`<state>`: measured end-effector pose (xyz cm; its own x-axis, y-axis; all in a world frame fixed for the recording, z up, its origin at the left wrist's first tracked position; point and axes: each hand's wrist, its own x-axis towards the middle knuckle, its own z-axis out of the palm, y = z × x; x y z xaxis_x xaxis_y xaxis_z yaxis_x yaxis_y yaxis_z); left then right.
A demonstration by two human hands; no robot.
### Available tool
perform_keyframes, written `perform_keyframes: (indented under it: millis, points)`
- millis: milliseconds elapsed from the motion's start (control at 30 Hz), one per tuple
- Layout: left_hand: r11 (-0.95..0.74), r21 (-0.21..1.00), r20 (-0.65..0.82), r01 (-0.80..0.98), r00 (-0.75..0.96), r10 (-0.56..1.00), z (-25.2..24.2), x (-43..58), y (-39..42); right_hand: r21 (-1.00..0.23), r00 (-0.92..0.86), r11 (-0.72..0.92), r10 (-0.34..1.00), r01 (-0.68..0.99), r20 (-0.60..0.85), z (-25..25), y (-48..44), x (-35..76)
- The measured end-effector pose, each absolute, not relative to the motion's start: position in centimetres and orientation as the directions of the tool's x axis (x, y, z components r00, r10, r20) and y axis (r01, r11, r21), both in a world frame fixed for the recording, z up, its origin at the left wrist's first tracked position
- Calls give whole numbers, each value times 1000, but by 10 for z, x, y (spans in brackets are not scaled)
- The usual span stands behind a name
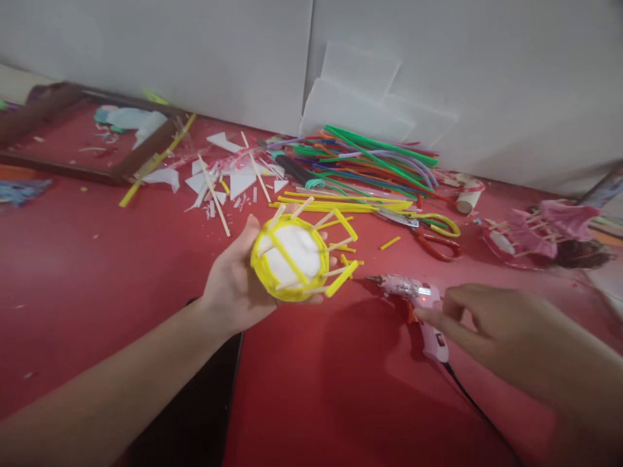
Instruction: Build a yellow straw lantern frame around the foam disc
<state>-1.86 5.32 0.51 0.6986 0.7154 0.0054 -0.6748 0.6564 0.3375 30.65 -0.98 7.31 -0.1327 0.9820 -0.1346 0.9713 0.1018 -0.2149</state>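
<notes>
One yellow craft (293,256) in left hand (238,282); glue gun (407,289) at right hand (501,324).

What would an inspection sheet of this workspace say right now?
Surface: red tabletop, littered toward the back.
Job's things: white craft piece with yellow rim and wooden sticks; pink glue gun, light lit.
Clutter: white scraps, loose sticks, multicoloured strips, scissors, brown frame.
Hands: left hand holds the craft piece; right hand at the glue gun, grip unclear.
Cables: black cable from the glue gun's handle.
Surroundings: grey panels behind, white sheets against them.
</notes>
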Motion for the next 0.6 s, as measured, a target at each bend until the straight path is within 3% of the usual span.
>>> perform_keyframes:
  millis: [100,300,500,600]
  points:
    - [680,340,-1,-649,723,691,5,-20,53,-136,-78,56,984,989,-158,44,-30,315]
    - [702,337,-28,-627,739,673,13,-19,49,-331,140,-236,947,914,-288,12,-50,318]
    - [731,370,-95,-573,760,643,13,-17,53,-455,316,-292,948,841,-24,1,-62,314]
    - [733,377,-139,-566,748,649,6,-21,55,-583,492,-349,864,734,102,10,-62,308]
